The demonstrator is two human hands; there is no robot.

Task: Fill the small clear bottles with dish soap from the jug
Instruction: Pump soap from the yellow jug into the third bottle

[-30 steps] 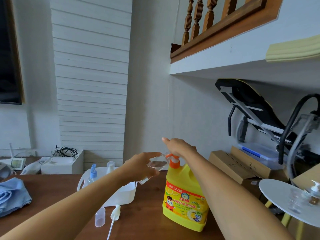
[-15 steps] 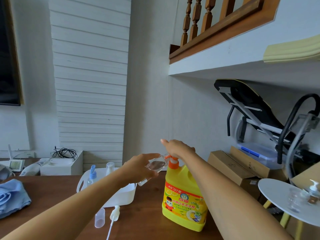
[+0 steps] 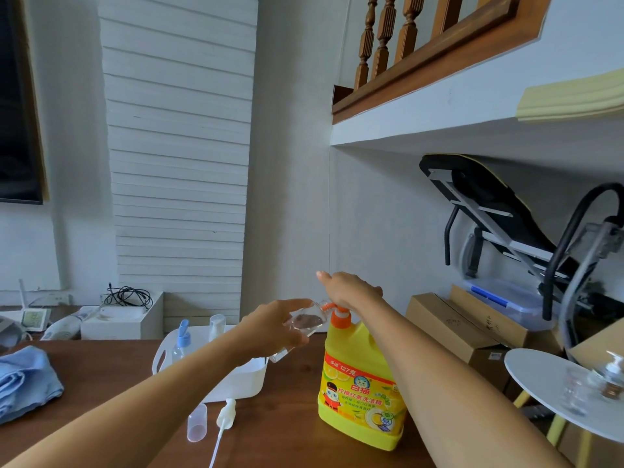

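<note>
A yellow dish soap jug (image 3: 360, 383) with an orange pump stands on the brown table (image 3: 101, 369). My right hand (image 3: 349, 290) rests flat on top of the pump head, fingers stretched out. My left hand (image 3: 270, 327) holds a small clear bottle (image 3: 302, 324) tilted, its mouth against the orange pump spout. A little brownish liquid shows inside the bottle. A white spray pump with a tube (image 3: 224, 415) and a clear cap (image 3: 197, 422) lie loose on the table in front of the basket.
A white basket (image 3: 243, 380) left of the jug holds a blue-capped bottle (image 3: 182, 344) and another clear bottle (image 3: 216, 327). A blue cloth (image 3: 23, 383) lies at the left edge. A round white side table (image 3: 540, 373) at right carries filled bottles. Cardboard boxes (image 3: 449, 324) stand behind.
Both hands stay at the pump spout; the view has only shifted slightly. Nothing else has moved.
</note>
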